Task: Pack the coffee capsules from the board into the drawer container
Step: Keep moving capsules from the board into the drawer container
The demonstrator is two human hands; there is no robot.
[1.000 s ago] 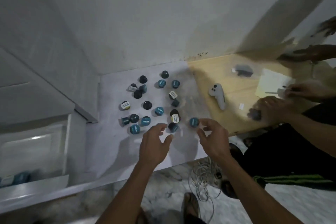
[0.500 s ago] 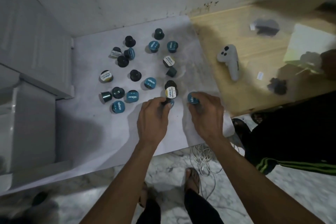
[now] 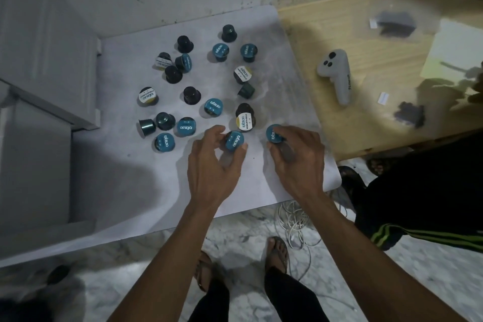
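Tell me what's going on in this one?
A person stands over a white board scattered with coffee capsules. The left hand closes around a blue-lidded capsule, and the right hand grips another blue-lidded one, both at the near edge of the cluster. Over a dozen more capsules lie loose on the board. A grey controller rests on the wooden table to the right.

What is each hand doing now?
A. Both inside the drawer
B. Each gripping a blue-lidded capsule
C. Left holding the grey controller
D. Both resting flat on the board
B: the left hand pinches one blue-lidded capsule and the right hand grips another on the board.
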